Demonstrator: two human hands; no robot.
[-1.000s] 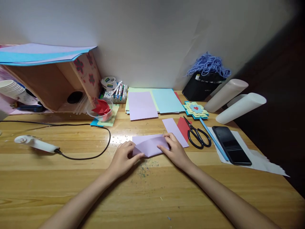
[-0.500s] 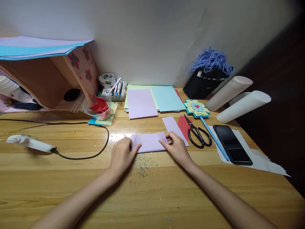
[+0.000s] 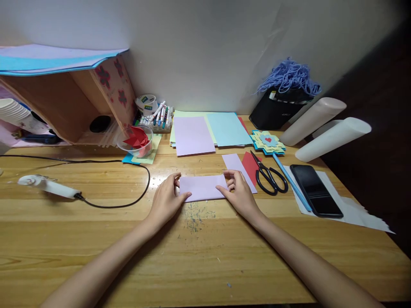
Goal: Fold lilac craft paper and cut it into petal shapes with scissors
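Observation:
A folded strip of light purple paper (image 3: 204,187) lies near the middle of the wooden table, its crease towards me. My left hand (image 3: 167,196) is closed at its left end, thumb on the lower left corner. At the other end, my right hand (image 3: 241,196) grips the paper, thumb on top and fingers curled at the far corner. Just beyond my right hand rest a narrow purple paper piece (image 3: 236,164), a red paper piece (image 3: 249,163) and black-handled scissors (image 3: 266,175).
Purple (image 3: 194,134) and light blue sheets (image 3: 228,128) lie at the back. A glue gun (image 3: 51,187) with a black cord is left, near a bowl (image 3: 150,147) of red paper. A phone (image 3: 316,190), blue stick (image 3: 292,184) and white rolls (image 3: 334,139) are right.
Both hands stay at the paper's ends; the fingers of each have shifted towards its far corners. The whole view has moved slightly.

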